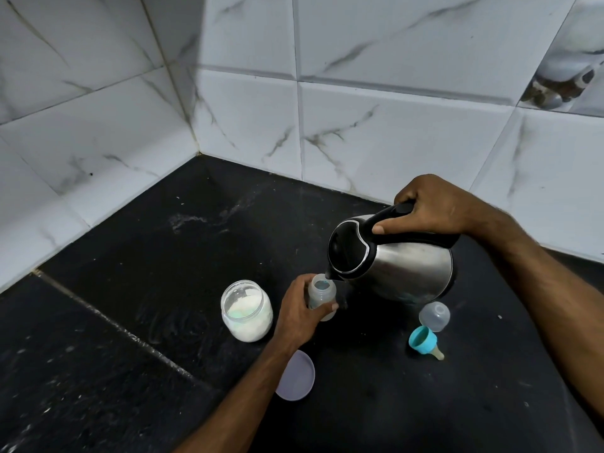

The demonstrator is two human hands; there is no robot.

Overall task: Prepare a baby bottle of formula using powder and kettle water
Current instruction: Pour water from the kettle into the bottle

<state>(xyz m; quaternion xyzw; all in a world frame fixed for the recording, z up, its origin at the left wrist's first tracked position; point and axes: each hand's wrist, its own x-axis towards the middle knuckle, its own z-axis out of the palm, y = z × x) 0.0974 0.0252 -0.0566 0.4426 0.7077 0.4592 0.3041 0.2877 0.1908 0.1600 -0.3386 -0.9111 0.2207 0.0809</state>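
Note:
A steel kettle [408, 266] with a black lid and handle is tilted to the left, its spout right over the open mouth of a small clear baby bottle [323, 289]. My right hand [431, 207] grips the kettle's handle from above. My left hand [299, 313] holds the bottle upright on the black counter, fingers wrapped round its body. To the left of the bottle stands an open jar of white powder [246, 310] with a pale green scoop inside.
A round lilac jar lid [295, 376] lies flat by my left forearm. A clear bottle cap [434, 316] and a blue collar with its teat [424, 342] lie to the right of the bottle. White marble-look tiles [392, 132] close the counter's corner.

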